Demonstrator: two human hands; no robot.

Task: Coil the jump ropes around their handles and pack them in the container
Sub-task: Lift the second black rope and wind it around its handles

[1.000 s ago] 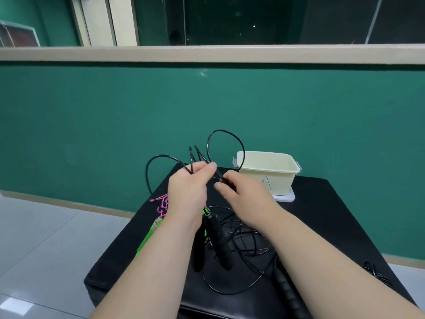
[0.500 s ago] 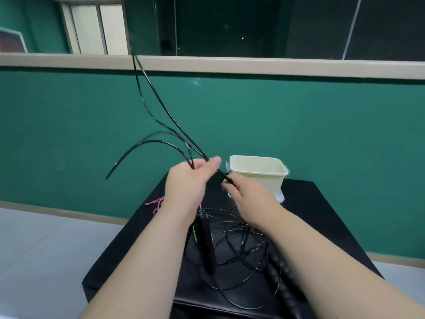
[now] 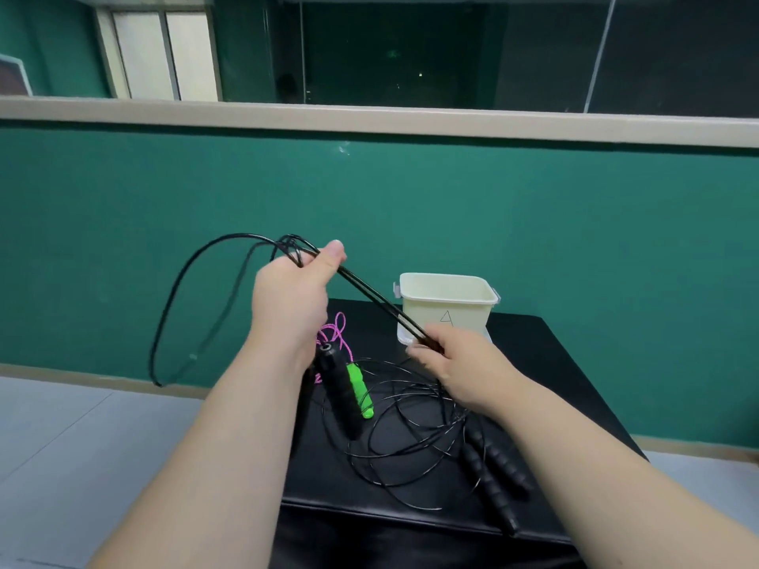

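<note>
Black jump rope [image 3: 369, 293] strands run taut between both hands: left hand [image 3: 291, 297] grips looped bunch, black handle [image 3: 339, 396] hanging below its wrist; right hand [image 3: 460, 363] pinches strands just before cream container [image 3: 447, 310] at tabletop [image 3: 554, 384] rear. Second black rope [image 3: 410, 445], green handle [image 3: 361, 390] lie on tabletop.

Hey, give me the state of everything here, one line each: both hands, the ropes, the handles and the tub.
Left hand, raised, gripping the looped black rope.
Right hand, pinching the same rope's strands, which run straight between the hands.
Second black rope, uncoiled, tangled loose on the table.
Green handle, lying on the table.
Pink rope, loose, uncoiled.
Container, upright, open.
</note>
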